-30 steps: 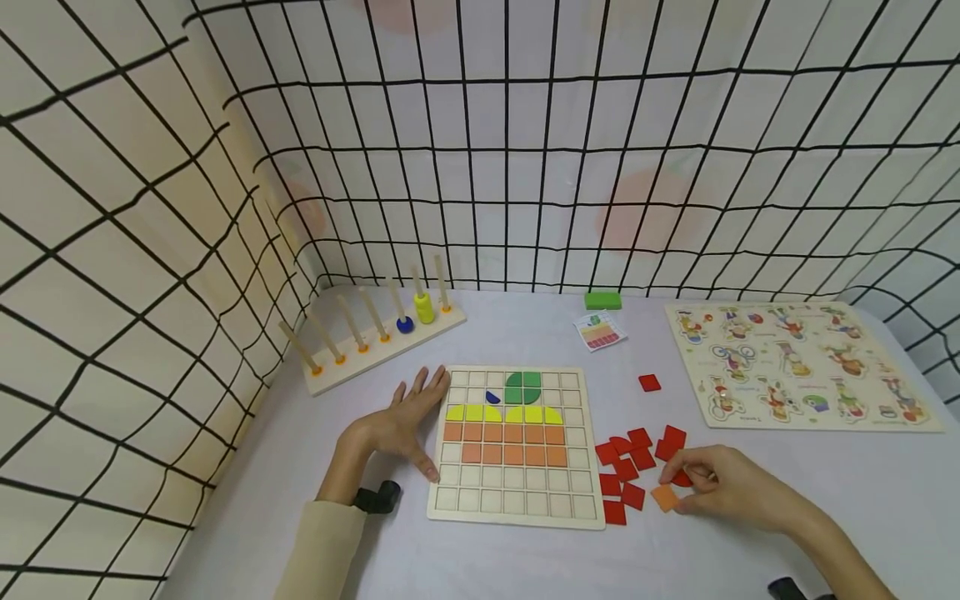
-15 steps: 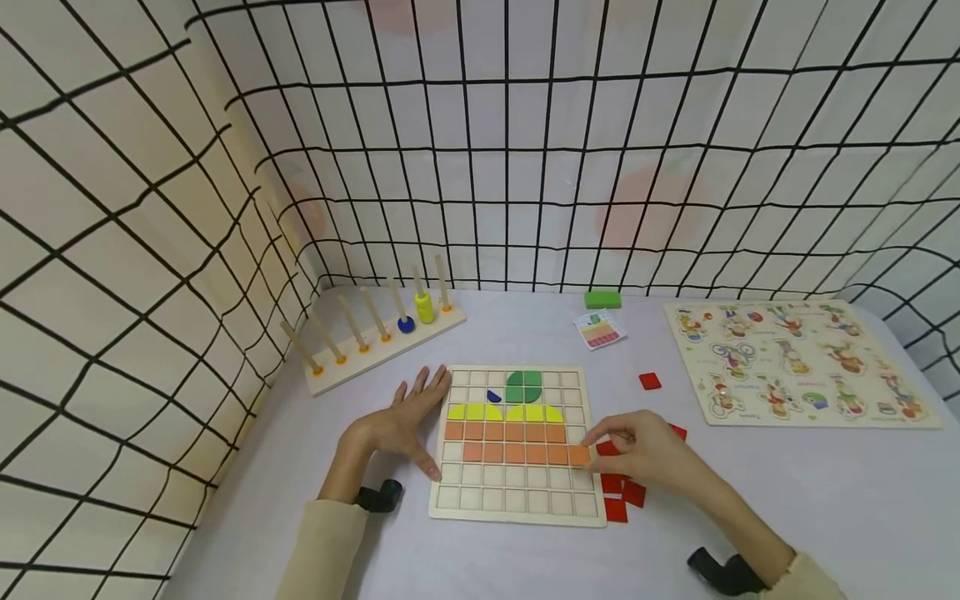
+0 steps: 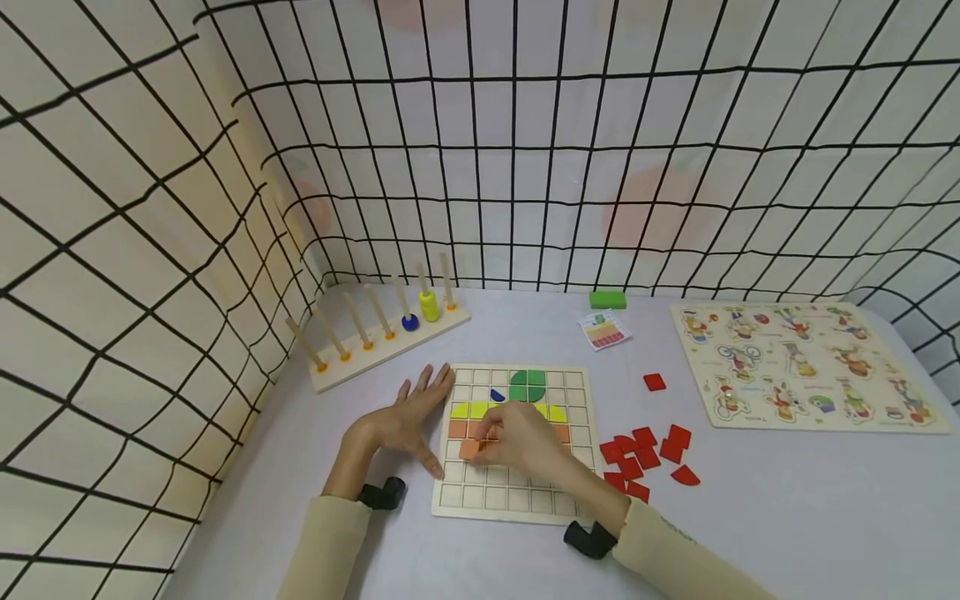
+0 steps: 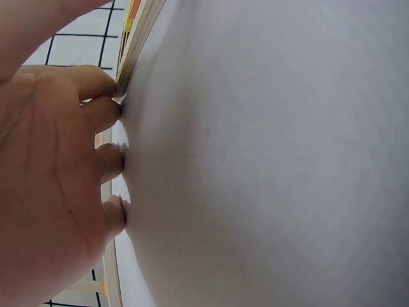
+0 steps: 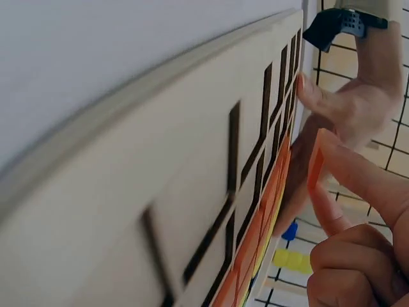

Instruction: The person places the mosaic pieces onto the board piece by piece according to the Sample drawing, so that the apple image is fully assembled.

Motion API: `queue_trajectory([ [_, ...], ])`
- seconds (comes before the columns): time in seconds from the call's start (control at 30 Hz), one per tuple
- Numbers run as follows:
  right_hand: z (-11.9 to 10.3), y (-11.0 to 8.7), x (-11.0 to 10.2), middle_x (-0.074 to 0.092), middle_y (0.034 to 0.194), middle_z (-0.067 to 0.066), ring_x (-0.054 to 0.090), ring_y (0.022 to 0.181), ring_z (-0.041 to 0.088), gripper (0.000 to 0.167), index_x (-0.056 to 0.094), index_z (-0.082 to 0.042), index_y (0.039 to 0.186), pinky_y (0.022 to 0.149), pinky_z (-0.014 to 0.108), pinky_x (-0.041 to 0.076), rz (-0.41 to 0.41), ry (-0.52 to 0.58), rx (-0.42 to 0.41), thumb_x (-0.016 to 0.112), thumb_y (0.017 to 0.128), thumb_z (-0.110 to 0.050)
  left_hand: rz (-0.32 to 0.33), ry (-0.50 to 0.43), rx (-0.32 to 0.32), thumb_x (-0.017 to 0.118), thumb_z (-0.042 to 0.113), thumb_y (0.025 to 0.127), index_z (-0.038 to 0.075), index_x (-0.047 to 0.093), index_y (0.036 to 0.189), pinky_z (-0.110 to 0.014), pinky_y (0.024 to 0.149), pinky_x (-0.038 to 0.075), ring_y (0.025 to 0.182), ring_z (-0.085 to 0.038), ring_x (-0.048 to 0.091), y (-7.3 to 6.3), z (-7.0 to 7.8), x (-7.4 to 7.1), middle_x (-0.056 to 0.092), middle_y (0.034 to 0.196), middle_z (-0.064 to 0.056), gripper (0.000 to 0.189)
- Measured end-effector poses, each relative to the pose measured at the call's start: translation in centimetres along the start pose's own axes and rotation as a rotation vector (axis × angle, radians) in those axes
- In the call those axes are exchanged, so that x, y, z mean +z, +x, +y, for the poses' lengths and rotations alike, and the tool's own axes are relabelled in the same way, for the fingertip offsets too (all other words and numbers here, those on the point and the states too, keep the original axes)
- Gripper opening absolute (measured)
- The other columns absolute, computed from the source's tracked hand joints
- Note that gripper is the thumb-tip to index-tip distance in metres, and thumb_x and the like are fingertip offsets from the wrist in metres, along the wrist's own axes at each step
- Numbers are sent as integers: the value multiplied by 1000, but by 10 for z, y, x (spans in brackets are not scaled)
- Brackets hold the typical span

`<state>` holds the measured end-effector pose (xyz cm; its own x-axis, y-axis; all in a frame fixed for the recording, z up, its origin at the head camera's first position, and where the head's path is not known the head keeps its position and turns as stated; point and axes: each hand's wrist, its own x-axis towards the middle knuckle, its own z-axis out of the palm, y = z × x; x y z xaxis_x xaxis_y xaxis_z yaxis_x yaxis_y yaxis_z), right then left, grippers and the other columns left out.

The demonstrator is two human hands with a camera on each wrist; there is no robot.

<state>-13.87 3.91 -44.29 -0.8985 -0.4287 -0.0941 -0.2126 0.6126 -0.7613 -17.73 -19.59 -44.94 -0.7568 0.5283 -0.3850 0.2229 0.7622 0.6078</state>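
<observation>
My right hand pinches an orange square tile between thumb and forefinger, over the left part of a wooden grid board. In the right wrist view the tile looks raised off the board. My left hand lies with fingers spread on the table, its fingertips and thumb touching the board's left edge. On the board are green rounded pieces, a small blue piece, yellow curved pieces and orange tiles. My right hand and forearm hide part of the orange rows.
Several red tiles lie right of the board, with a lone red tile behind. A small pattern card and a green block sit farther back. A peg rack stands back left, a picture puzzle board at right.
My right hand has carried the orange tile from beside the red tiles leftward, past the board's right edge, to the left end of the lower orange row. My left hand has stayed put.
</observation>
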Motion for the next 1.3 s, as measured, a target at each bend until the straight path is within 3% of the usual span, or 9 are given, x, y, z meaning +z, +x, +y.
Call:
queue_trajectory([
  [0.13, -5, 6, 9, 54, 67, -4, 44, 62, 10, 22, 75, -12, 80, 52, 20, 29, -7, -24, 6, 95, 71, -18, -4, 4, -4, 101, 33, 59, 10, 0, 167, -59, 129, -14, 161, -34, -20, 1, 2, 0, -10, 176, -9, 150],
  [0.4, -6, 10, 11, 74, 88, -1, 48, 71, 12, 20, 81, -13, 85, 58, 21, 33, -10, -43, 11, 95, 72, -16, -6, 22, -9, 101, 34, 59, 9, 0, 167, -60, 129, -13, 161, -34, -19, 2, 3, 0, -10, 176, -9, 150],
  [0.67, -6, 14, 14, 80, 99, 1, 67, 94, 16, 16, 84, -14, 90, 76, 31, 53, -43, -25, -35, 92, 76, -12, -11, 13, -5, 101, 34, 59, 10, 0, 167, -60, 129, -14, 161, -34, -20, -2, 3, -2, -10, 175, -10, 150],
  [0.83, -8, 18, 17, 80, 97, 1, 69, 92, 17, 17, 84, -12, 90, 75, 33, 56, -45, -18, -43, 92, 75, -11, -2, 7, -4, 101, 34, 59, 9, 0, 167, -61, 128, -14, 161, -35, -20, -3, 2, -2, -10, 175, -11, 150],
  [1.03, -11, 18, 18, 81, 97, 3, 70, 89, 16, 17, 84, -11, 89, 68, 28, 53, -49, -43, -44, 92, 75, -10, -1, 3, -2, 102, 32, 58, 9, 0, 167, -60, 129, -14, 161, -34, -20, -2, 1, -1, -10, 175, -11, 151],
  [1.2, -7, 14, 4, 80, 103, 3, 59, 79, 10, 17, 84, -11, 98, 62, 21, 44, -77, -14, -55, 87, 81, -14, -2, -2, -8, 102, 32, 57, 12, -1, 167, -59, 129, -14, 161, -32, -21, -1, 2, -1, -11, 175, -8, 152],
  [1.3, 4, 6, -14, 71, 77, -1, 46, 65, 8, 17, 83, -12, 102, 53, 18, 32, -77, 31, -52, 83, 86, -16, 3, -3, 2, 102, 32, 56, 9, -1, 167, -60, 129, -13, 161, -34, -21, -1, 1, -1, -11, 175, -10, 153],
])
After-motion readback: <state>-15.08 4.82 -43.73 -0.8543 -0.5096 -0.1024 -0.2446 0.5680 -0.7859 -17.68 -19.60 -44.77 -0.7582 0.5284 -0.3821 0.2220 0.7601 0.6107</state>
